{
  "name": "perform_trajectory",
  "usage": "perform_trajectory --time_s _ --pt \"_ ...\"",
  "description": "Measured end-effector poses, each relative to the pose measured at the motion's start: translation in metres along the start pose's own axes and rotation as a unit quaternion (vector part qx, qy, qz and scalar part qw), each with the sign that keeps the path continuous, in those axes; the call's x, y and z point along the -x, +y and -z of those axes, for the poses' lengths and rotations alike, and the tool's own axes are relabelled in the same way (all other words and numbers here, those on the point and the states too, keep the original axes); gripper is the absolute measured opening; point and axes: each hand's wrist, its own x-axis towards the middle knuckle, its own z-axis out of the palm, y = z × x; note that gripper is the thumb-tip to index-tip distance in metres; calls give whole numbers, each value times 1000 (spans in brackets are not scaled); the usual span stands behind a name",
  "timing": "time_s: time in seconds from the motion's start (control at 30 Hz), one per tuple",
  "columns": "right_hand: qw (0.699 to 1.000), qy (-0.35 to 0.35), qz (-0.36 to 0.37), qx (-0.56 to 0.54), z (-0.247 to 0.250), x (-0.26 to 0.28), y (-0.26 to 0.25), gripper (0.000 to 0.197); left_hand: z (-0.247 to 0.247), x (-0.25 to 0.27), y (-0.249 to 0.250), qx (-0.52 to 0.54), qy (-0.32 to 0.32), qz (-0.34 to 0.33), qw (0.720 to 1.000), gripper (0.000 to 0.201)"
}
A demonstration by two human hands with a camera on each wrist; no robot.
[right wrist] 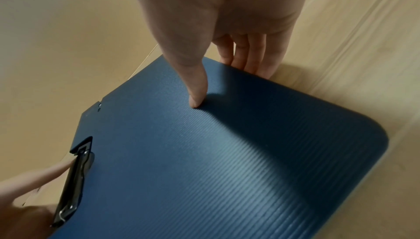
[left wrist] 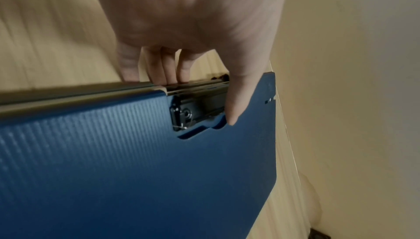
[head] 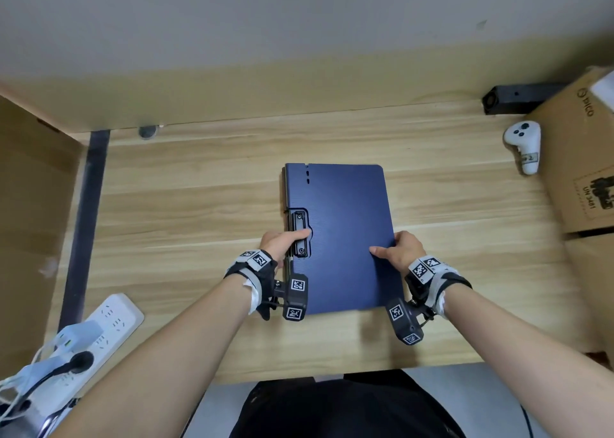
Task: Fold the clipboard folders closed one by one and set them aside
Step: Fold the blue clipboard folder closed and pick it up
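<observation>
Head view: closed blue clipboard folder (head: 339, 238) flat on wooden desk (head: 199, 205), left hand (head: 282, 243) pinching clip-side spine, right hand (head: 403, 249) pinching opposite edge, thumb on cover; likely light, stiff, ribbed, best gripped by both long edges.

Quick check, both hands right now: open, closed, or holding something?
Left hand: grips the blue folder at its clip edge, thumb on top, fingers underneath.
Right hand: grips the folder's opposite edge, thumb on the cover, fingers curled under.
</observation>
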Motion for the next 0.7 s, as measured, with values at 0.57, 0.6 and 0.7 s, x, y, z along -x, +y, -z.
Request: perform_trajectory --time_s 0.57,0.6,0.7 --pt "998 -68 1 -8 16 -15 5 62 -7 10 4 -131 -23 -38 990 113" --pt "998 -70 2 -11 18 -14 4 62 -8 6 1 -124 -17 -44 991 116" --pt "996 -88 7 -24 22 -14 3 60 -8 3 -4 -99 -12 -67 993 118"
